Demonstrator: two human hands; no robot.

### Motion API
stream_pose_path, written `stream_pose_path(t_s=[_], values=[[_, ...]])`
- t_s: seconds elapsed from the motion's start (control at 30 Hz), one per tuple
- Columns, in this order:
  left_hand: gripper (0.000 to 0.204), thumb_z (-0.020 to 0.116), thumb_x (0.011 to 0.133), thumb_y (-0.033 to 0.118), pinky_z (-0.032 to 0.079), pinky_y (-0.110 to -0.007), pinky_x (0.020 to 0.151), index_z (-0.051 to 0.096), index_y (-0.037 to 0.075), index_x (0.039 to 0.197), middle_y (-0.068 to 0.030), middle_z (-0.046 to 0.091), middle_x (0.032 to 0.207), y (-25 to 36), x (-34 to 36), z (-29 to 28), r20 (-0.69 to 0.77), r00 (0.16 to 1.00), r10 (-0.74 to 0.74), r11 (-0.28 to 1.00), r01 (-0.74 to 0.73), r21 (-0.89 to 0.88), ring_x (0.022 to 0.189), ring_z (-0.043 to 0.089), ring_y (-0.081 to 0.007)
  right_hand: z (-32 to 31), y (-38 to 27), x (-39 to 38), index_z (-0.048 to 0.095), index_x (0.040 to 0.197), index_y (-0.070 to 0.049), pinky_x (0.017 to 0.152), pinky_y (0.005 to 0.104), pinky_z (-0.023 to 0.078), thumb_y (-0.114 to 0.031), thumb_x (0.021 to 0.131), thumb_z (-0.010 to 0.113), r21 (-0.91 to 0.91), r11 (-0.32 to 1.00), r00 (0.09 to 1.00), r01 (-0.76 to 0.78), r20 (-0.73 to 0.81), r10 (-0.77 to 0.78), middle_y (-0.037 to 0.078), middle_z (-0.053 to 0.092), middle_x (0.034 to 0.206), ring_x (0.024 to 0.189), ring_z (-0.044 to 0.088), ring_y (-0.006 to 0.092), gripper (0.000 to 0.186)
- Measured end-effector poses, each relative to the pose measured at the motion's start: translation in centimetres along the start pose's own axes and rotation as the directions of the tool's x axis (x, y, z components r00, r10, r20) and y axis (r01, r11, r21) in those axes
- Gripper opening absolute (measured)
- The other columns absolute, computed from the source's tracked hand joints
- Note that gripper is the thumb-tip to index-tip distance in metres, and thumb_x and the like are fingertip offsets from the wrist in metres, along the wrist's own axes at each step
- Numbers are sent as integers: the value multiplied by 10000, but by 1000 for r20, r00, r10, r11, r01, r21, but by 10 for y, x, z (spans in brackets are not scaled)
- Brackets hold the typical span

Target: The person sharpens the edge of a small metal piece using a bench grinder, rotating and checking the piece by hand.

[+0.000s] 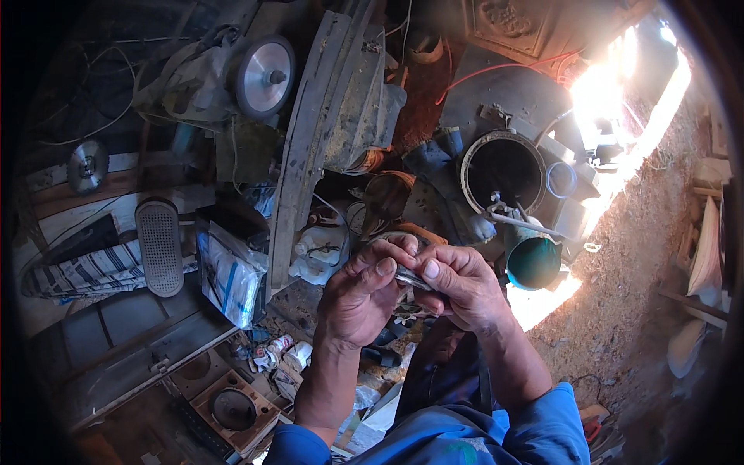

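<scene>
A small flat grey piece (411, 279) is pinched between both hands in the middle of the view, partly hidden by the fingers. My left hand (359, 302) grips its left part, thumb and fingertips bent onto it. My right hand (463, 298) holds the right part with thumb and index finger pressed together. What the piece is exactly, I cannot tell. Just behind the hands lie an orange-brown curved object (418, 232) and a crumpled pale plastic bag (314, 248).
A round black-bottomed container (504, 167) and a green bucket (533, 262) stand beyond my right hand. A long grey board (298, 147) runs upward at centre-left, beside a wheel (265, 74). Plastic-wrapped packs (232, 279) and a wooden speaker box (225, 391) are on the left.
</scene>
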State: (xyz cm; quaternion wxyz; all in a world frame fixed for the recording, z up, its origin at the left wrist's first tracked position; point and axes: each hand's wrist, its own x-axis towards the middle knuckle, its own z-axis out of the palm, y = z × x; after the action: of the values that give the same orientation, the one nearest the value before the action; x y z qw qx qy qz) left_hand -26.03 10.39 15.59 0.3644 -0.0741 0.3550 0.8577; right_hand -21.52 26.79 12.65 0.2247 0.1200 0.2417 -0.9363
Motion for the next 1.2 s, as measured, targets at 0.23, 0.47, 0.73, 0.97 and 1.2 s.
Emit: stream_pose_path(t_s=[0.23,0.47,0.73,0.97,1.2], values=[[186,628,913,199,326,-374,1029,675,34,986,-75,558,1137,21,8,-4,-11,997,77,996,-76,50,1149,485,-194,12,-13,23,640,991,-12,542,204,381,-165,902,710,-208,972,993,113,67,-101,-32,568,714,626,494,30,189],[187,649,898,193,349,-366,1016,705,32,975,-73,584,1130,32,15,-10,-35,988,150,986,-147,83,1138,505,-183,18,-20,40,633,968,8,574,224,420,-167,908,701,-315,937,989,150,62,-138,-2,587,742,658,528,49,197],[205,631,916,192,386,-345,998,693,25,1017,-74,576,1136,29,27,-14,-80,977,198,978,-192,82,1121,533,-180,14,-23,51,644,972,15,610,226,459,-214,937,662,-364,919,988,155,41,-150,12,601,774,676,558,71,233],[169,664,883,49,537,-288,814,640,6,1044,-97,515,1162,26,28,8,-101,944,314,921,-277,272,1002,577,-155,6,-23,51,657,987,13,632,226,444,-317,977,590,-97,995,1000,9,29,-6,24,615,804,708,548,86,336],[184,704,855,39,528,-233,749,611,11,1012,-117,508,1127,11,27,29,-83,839,538,699,-389,599,944,563,-127,-4,-14,42,635,945,6,533,225,339,-355,1016,495,208,976,984,-62,177,24,28,545,705,614,448,84,394]])
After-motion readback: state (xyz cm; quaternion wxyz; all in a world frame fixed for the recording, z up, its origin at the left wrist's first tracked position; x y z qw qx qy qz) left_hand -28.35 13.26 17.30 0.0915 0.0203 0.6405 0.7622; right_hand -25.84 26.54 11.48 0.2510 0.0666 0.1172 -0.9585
